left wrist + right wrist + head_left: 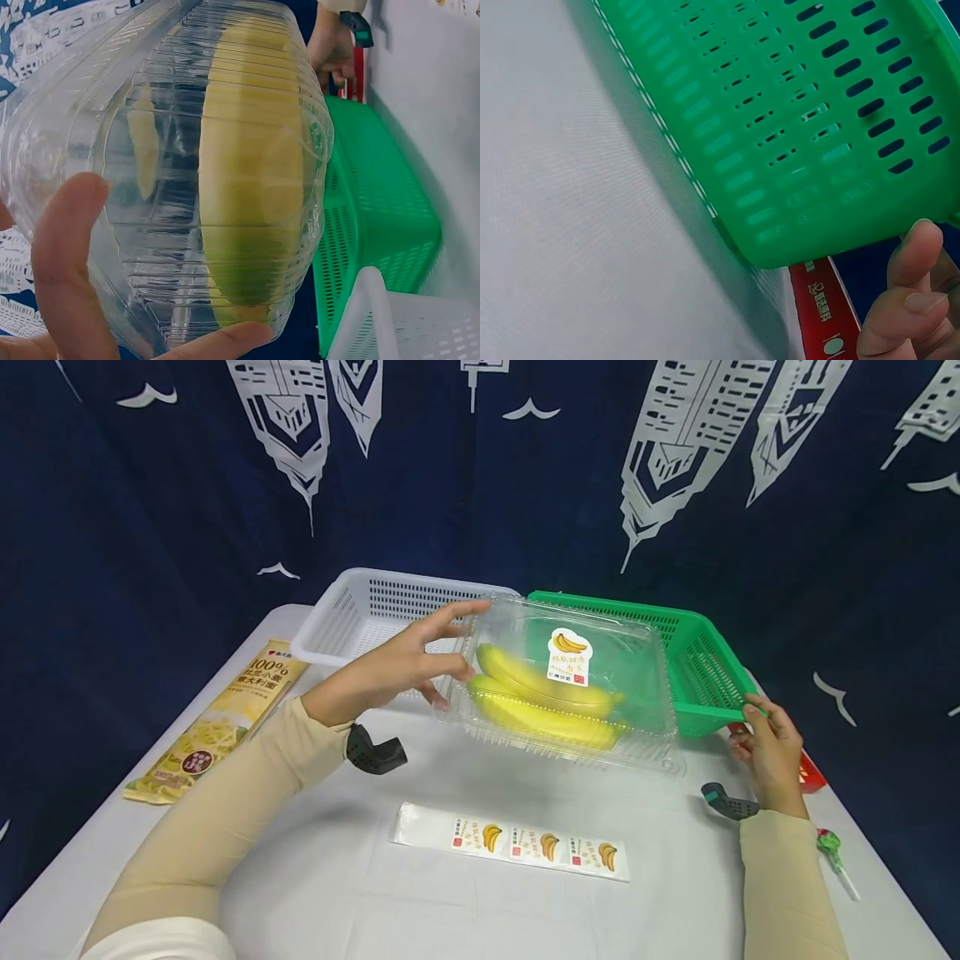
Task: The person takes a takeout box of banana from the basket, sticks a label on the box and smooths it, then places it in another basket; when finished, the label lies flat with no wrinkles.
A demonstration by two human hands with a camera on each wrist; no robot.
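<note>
My left hand point(397, 664) grips the left end of a clear plastic clamshell box point(637, 652), holding it up over the table. Two yellow bananas point(547, 720) with greenish ends lie inside, and a banana sticker point(570, 657) is on the lid. In the left wrist view, the fingers spread around the ribbed side of the box, one banana point(251, 165) close behind the plastic. At the right, my right hand point(772, 752) pinches the near right corner of a green plastic basket point(708, 652). The box overlaps part of that basket in the head view.
A white basket point(322, 639) stands at the back left, beside a yellow pasta packet point(217, 727). On the table point(420, 910) in front lies a strip of banana stickers point(513, 843). A red box point(812, 774) and a green lollipop point(830, 845) are at the right edge.
</note>
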